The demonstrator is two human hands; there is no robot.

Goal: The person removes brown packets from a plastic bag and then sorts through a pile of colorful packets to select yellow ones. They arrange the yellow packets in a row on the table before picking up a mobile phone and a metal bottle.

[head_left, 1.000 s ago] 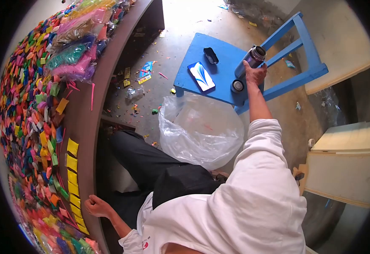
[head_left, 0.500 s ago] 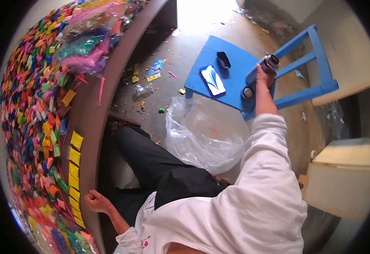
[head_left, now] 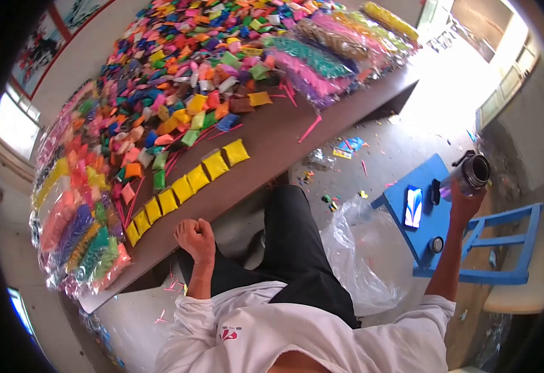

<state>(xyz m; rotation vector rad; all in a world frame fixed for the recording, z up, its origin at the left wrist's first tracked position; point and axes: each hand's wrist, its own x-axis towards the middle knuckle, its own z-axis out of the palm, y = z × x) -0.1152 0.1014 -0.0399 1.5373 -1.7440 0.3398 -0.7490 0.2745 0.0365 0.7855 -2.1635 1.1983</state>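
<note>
My right hand (head_left: 468,202) is wrapped round a drinking bottle (head_left: 473,173) with a dark rim and no lid on its open mouth. It is held up over the far side of a blue chair (head_left: 426,171). The round bottle lid (head_left: 435,244) lies on the seat, near a phone (head_left: 413,207) with a lit screen and a small dark object (head_left: 435,191). My left hand (head_left: 195,239) is closed in a fist by the table's front edge, with nothing showing in it. Beyond it, several yellow packets (head_left: 188,185) lie in a row.
The brown table (head_left: 272,133) bears a large heap of small colourful packets (head_left: 178,74) and bigger clear bags of packets (head_left: 315,59). A clear plastic bag (head_left: 371,255) stands between my legs and the chair. Scraps litter the floor (head_left: 346,171).
My right hand has lifted the bottle up off the area above the chair seat, nearer the camera. My view has swung left towards the table. My left hand stays closed near the table edge.
</note>
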